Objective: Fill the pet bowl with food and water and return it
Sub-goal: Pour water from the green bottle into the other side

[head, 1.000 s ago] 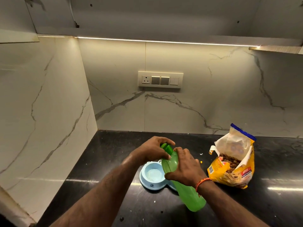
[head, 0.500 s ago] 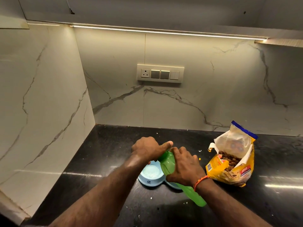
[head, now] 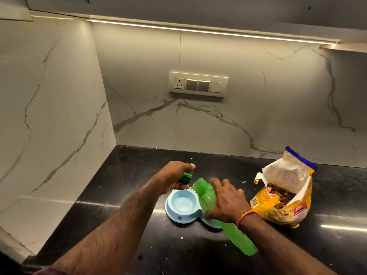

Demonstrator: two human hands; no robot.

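The bowl [head: 183,205] is a pale blue double pet dish standing on the black counter [head: 111,195], near the middle of it and a little in front of the back wall. Its left cup is in plain view, with a pale, glossy bottom; whether that is water cannot be told. Its right cup is mostly hidden under the bottle and the right hand.

The bottle [head: 206,195] is green and translucent, tilted with its open neck up and to the left, over the bridge between the two cups, and its base pointing down and right toward the viewer. The right hand [head: 226,203] grips it round the upper body, fingers curled over the top and thumb underneath; an orange thread band [head: 245,216] circles that wrist.

The left hand [head: 174,178] is just left of the bottle's neck, apart from it, above the far edge of the bowl. It holds the dark green cap [head: 186,176] in curled fingers.

To the right of the bowl, close beside the right hand, a yellow food bag [head: 286,197] stands open on the counter, with brown kibble showing inside. Small pale crumbs dot the counter. On the marble wall behind is a switch plate [head: 198,84], and a light strip [head: 198,30] runs above.
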